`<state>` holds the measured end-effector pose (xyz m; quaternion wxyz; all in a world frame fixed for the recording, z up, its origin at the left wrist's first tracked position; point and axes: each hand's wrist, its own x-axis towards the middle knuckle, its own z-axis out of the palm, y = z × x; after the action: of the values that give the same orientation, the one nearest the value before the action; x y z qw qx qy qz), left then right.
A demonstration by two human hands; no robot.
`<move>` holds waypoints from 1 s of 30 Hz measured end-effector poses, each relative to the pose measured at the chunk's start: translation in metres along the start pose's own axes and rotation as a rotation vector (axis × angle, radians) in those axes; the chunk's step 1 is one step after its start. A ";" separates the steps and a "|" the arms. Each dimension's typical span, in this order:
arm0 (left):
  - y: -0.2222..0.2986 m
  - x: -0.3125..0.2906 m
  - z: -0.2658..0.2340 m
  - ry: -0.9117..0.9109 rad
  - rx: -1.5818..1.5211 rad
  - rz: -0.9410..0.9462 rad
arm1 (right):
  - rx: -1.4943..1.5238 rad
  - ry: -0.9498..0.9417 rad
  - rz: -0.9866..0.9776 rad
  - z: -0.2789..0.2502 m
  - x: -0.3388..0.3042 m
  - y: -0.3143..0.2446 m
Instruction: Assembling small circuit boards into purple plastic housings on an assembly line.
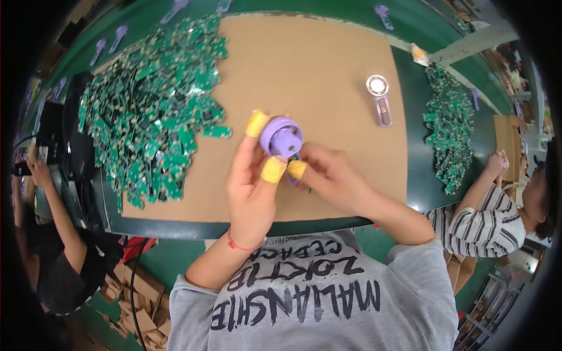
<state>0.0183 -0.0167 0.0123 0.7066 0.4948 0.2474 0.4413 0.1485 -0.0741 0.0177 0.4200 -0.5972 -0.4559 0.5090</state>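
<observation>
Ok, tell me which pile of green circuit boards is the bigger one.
The large pile of boards left of the hands, spilling over the brown cardboard sheet; the small pile is far right.

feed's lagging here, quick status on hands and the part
Left hand and right hand both gripping purple round housing. Held above cardboard mat. Nothing in the way.

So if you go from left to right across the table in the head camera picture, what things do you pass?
Big pile of green circuit boards → left hand → round purple part → right hand → purple handled piece with a shiny round end → smaller pile of green circuit boards.
</observation>
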 end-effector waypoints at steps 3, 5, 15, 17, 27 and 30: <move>0.006 0.008 0.004 -0.018 -0.175 -0.144 | -0.298 -0.038 -0.245 -0.005 0.006 -0.004; 0.004 0.012 0.006 -0.022 -0.150 -0.121 | -0.311 -0.071 -0.186 -0.009 0.010 -0.012; -0.008 0.019 -0.012 -0.012 0.090 -0.064 | -0.909 0.432 0.011 -0.155 0.220 -0.027; -0.010 0.021 -0.007 -0.025 0.114 -0.090 | -0.974 0.481 0.051 -0.193 0.250 -0.016; -0.005 0.016 -0.007 -0.080 0.045 -0.142 | -1.356 0.441 0.221 -0.180 0.119 -0.038; -0.004 0.011 -0.003 -0.212 0.032 -0.159 | -1.359 0.307 0.279 -0.139 0.053 -0.020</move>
<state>0.0228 -0.0066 0.0086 0.7536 0.5285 0.2169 0.3253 0.2876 -0.0236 0.0432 -0.0551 -0.8447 -0.5275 0.0712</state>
